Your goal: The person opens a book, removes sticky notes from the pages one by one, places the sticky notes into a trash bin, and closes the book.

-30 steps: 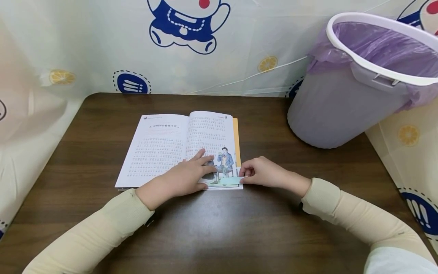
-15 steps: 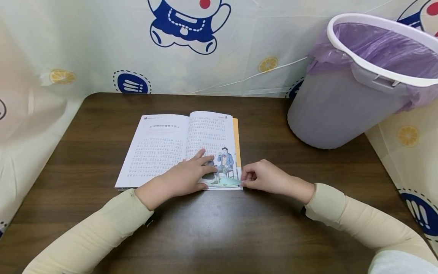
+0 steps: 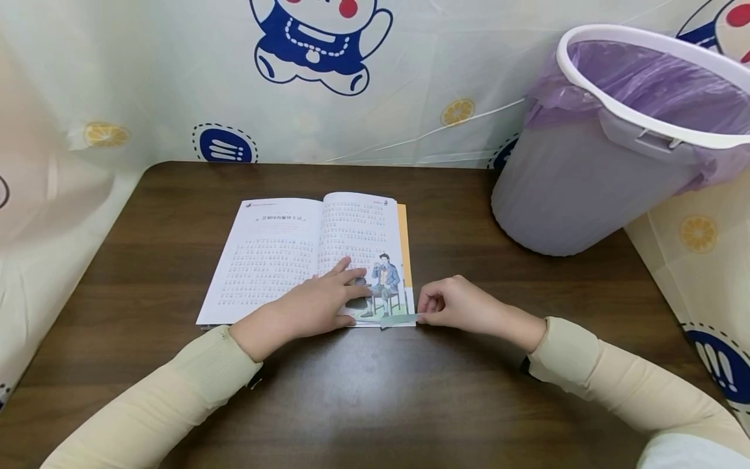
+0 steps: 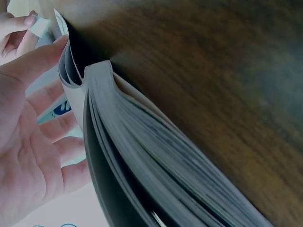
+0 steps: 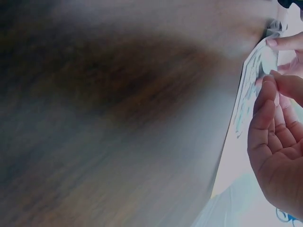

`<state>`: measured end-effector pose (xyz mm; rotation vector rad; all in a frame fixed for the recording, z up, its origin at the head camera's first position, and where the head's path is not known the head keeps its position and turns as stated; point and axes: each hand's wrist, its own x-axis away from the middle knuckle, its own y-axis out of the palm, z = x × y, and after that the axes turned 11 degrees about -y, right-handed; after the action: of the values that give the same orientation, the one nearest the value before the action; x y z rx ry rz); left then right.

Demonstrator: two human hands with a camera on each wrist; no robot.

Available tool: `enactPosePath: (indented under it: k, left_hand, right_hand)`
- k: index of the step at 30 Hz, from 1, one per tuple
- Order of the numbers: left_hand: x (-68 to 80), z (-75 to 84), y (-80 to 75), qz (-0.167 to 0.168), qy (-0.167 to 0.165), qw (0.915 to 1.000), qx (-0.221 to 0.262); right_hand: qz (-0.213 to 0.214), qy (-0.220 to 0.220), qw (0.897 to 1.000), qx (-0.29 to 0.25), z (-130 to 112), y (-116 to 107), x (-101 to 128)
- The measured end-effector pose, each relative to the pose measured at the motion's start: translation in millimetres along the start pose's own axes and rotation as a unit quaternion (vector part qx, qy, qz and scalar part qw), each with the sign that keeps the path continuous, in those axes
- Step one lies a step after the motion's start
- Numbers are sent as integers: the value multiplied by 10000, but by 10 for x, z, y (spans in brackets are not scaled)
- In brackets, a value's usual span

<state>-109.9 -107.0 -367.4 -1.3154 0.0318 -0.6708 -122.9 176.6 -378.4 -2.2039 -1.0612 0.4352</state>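
An open book [image 3: 266, 260] with printed pages lies on the table. My left hand [image 3: 319, 305] rests spread on the lower part of its right page, fingers beside a drawing of a seated figure in a blue jacket. At that page's lower right corner, my right hand [image 3: 454, 303] pinches one end of a narrow pale green paper strip [image 3: 400, 320] between thumb and forefinger. The strip's free end reaches left over the page's bottom edge. In the left wrist view, the strip [image 4: 40, 27] shows pale at the right fingertips, beyond the book's curved page edges [image 4: 142, 142].
A grey waste bin [image 3: 586, 176] with a white rim and purple liner stands at the back right of the brown wooden table [image 3: 351, 404]. A printed cloth [image 3: 422, 71] hangs behind the table. An orange sheet edge [image 3: 403, 244] sticks out beneath the right page.
My right hand has shifted slightly right and toward me, drawing the green strip down to the page's bottom edge. The strip now looks turned and darker. My left hand has stayed in place.
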Motion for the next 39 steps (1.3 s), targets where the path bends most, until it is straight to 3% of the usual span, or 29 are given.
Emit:
enactPosePath:
  k: [8, 18, 28, 39]
  left_hand:
    - [-2, -18, -37, 10, 67, 10000, 32]
    - [-3, -21, -32, 41, 108, 9999, 62]
    - [60, -28, 11, -15, 45, 9998, 190]
    - [56, -42, 29, 131, 133, 9996, 235]
  right_hand:
    - [337, 468, 9976, -388, 44, -171, 0]
    - [455, 846, 9939, -547, 4, -352, -27]
    - [912, 613, 9939, 87, -179, -701, 11]
    - [1521, 458, 9818, 1041, -529, -1214, 96]
